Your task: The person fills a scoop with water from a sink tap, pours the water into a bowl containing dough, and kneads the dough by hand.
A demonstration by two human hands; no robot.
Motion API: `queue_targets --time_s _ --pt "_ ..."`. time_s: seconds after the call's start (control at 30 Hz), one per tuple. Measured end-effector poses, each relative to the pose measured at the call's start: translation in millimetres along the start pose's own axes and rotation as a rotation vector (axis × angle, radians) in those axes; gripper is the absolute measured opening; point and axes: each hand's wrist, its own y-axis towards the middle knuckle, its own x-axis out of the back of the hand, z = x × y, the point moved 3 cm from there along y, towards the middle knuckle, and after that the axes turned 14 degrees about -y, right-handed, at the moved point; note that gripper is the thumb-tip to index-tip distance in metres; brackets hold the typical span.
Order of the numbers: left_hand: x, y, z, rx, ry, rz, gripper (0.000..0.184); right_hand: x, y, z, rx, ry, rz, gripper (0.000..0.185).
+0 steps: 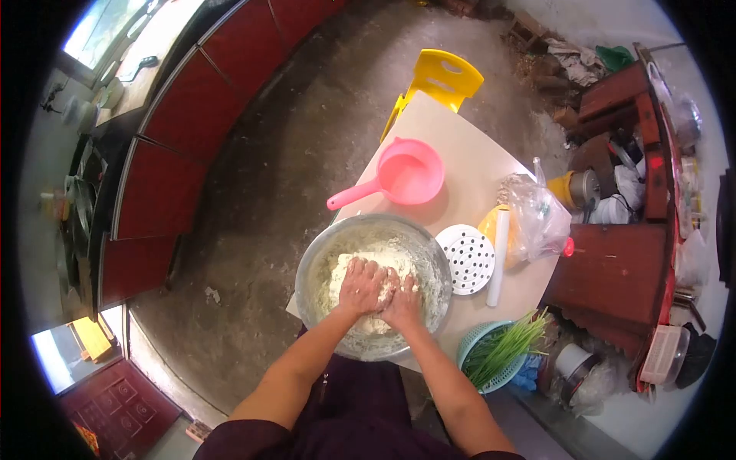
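A wide metal basin stands at the near edge of the table, its inner wall smeared with flour. In it lies a lump of pale, floury dough. My left hand presses into the dough, fingers curled over it and dusted with flour. Right beside it, my right hand grips the dough too, with bits of it stuck to the fingers. The two hands touch or nearly touch; the undersides of both are hidden. Beyond the basin is a pink plastic ladle, its handle pointing left.
On the table lie a white perforated disc, a white roll and a clear plastic bag. A teal basket of green stalks stands at the right. A yellow chair is behind; red cabinets line the left.
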Motion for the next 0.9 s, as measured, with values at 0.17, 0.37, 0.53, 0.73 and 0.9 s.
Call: queue_targets --time_s 0.17,0.37,0.53,0.73,0.9 --pt "-17.9 56.9 34.9 0.106 0.055 -0.034 0.036 3.4 63.4 -18.4 -0.041 0.157 0.223 0.095" --pt "-18.7 62.6 32.5 0.1 0.111 -0.122 0.043 -6.6 72.2 -29.9 -0.02 0.257 0.177 0.097" --pt "6.5 24.4 5.4 -0.119 0.052 -0.15 0.033 12.3 2.2 -6.5 -0.099 0.295 -0.078 0.083" --pt "75.5 -20.5 -48.6 -0.23 -0.048 -0.288 0.024 56.2 -66.9 25.6 0.053 0.251 -0.408 0.046" --pt "50.3 -61.7 -41.0 -0.109 -0.027 -0.071 0.029 -24.6 -71.4 9.5 0.164 -0.134 -0.564 0.051"
